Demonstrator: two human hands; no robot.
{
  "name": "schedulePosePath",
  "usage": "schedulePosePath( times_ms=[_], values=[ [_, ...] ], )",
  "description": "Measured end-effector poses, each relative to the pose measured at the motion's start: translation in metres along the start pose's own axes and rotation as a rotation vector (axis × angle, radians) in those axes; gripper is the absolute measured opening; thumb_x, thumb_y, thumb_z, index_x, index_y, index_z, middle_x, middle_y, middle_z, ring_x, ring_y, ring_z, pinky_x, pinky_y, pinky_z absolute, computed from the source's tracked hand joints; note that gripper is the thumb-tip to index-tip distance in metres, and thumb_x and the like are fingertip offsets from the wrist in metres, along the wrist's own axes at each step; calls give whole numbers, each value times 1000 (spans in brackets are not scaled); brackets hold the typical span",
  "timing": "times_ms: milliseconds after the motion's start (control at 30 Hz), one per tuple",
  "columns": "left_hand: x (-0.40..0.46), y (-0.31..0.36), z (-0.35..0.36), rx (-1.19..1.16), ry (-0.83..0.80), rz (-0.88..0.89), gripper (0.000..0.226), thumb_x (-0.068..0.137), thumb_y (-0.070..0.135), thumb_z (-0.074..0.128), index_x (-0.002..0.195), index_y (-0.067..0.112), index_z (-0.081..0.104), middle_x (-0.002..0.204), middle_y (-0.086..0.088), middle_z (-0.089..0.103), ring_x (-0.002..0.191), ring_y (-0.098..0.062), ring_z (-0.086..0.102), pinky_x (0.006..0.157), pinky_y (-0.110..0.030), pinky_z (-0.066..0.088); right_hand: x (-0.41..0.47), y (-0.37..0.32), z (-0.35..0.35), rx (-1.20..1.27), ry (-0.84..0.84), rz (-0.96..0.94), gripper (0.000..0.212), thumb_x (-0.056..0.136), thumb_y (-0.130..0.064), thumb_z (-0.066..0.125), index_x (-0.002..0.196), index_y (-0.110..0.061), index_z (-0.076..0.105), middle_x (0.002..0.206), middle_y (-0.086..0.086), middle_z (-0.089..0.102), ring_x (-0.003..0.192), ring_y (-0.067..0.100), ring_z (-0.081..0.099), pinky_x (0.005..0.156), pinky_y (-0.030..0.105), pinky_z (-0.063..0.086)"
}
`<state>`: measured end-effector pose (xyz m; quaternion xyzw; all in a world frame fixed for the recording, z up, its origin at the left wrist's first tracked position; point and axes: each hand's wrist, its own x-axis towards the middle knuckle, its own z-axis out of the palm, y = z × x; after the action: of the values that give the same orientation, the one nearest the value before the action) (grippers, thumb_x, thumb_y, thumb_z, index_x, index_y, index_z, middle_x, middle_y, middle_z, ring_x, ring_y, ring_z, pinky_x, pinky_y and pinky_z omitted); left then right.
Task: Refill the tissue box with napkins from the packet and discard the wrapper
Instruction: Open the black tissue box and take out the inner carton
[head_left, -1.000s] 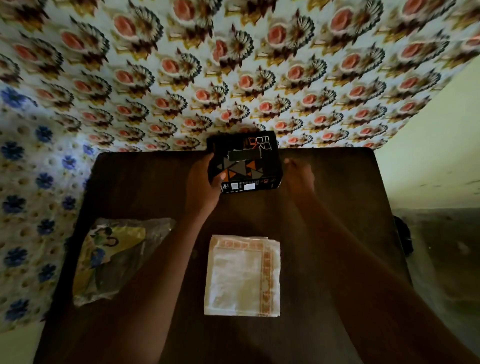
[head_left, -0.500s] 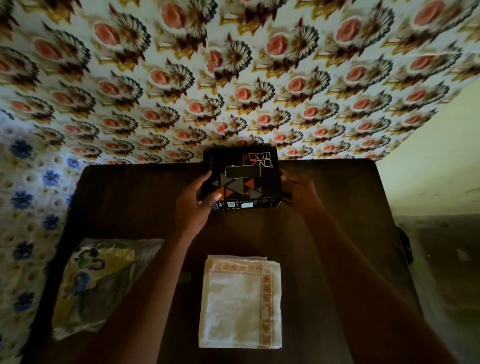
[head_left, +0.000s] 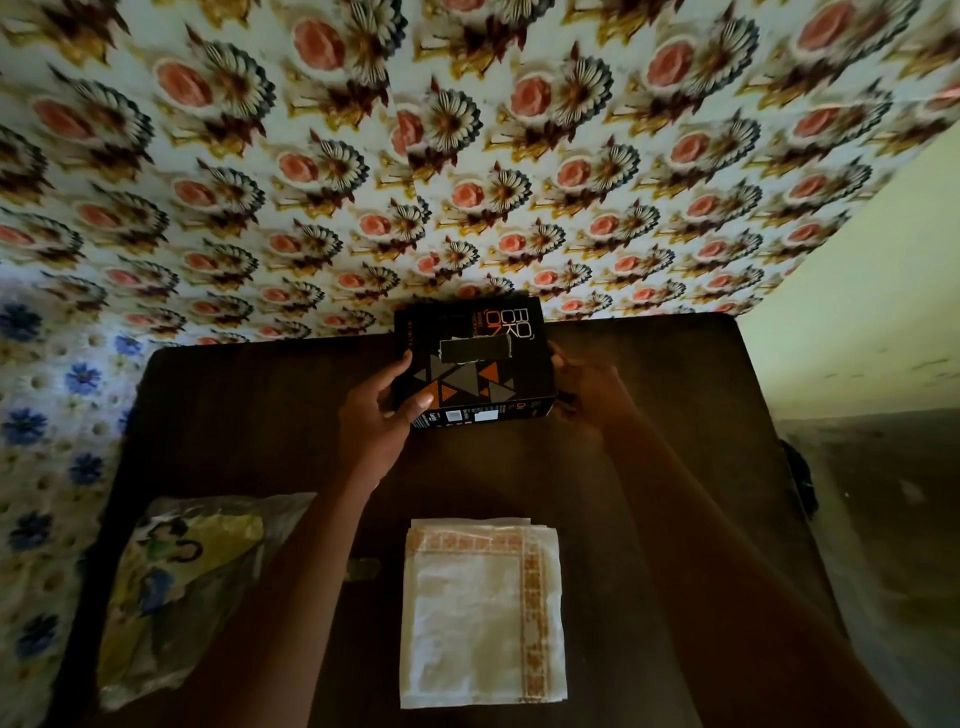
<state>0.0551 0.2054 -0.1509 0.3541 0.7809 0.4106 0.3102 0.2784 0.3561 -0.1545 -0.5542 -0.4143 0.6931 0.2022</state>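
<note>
1. The dark table (head_left: 260, 415) carries everything; places below are told from the tissue box.
2. The empty wrapper (head_left: 192, 587) lies well nearer the person and to the left of the box.
3. The stack of napkins (head_left: 483, 613) lies flat, directly nearer the person than the box, long axis running toward it.
4. The tissue box (head_left: 472, 369) sits at the far edge, slot up (apparently empty).
5. The left hand (head_left: 379, 415) grips its left side; the right hand (head_left: 587, 395) clasps its right side. Both hands look about equally near the napkins.
</note>
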Motion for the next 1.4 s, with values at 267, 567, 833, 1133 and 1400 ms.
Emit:
schedulePosePath(
  times_ms=[267, 567, 833, 1133, 1400],
  values=[
    [0, 4, -2, 30, 12, -42, 59, 83, 44, 76, 135, 53, 50, 118, 22, 57, 87, -39, 71, 74, -59, 62, 3, -3, -1, -36, -15, -23, 15, 101, -21, 55, 104, -28, 68, 99, 1, 69, 88, 17, 68, 77, 33, 55],
    [10, -9, -5, 87, -16, 7, 63, 82, 59, 71, 139, 53, 47, 92, -21, 71, 51, -21, 42, 62, -66, 58, -1, -14, 1, -513, -178, -189, 33, 109, -23, 32, 137, -15, 48, 107, 9, 62, 107, 29, 65, 92, 46, 57],
    [3, 2, -5, 96, -11, -6, 61, 84, 56, 70, 139, 53, 44, 101, -3, 77, 56, -43, 60, 50, -59, 53, -5, 1, -1, -554, -76, -403, 48, 109, -26, 29, 155, -37, 22, 119, 18, 62, 100, 34, 70, 80, 49, 62],
    [7, -4, -7, 36, -17, -26, 62, 78, 61, 73, 135, 57, 49, 87, -7, 76, 53, -19, 42, 48, -49, 50, -8, 7, -13, -429, 215, -308, 39, 106, -31, 35, 140, -46, 49, 107, 1, 62, 97, 47, 65, 73, 59, 61],
    [6, -3, -8, -47, -44, -60, 63, 83, 55, 72, 141, 48, 48, 95, -11, 76, 62, -7, 37, 60, -40, 47, -12, 8, -13, -479, 207, -407, 75, 94, 8, 48, 150, -40, 36, 131, -3, 54, 80, 7, 60, 73, 44, 65]
  ],
)
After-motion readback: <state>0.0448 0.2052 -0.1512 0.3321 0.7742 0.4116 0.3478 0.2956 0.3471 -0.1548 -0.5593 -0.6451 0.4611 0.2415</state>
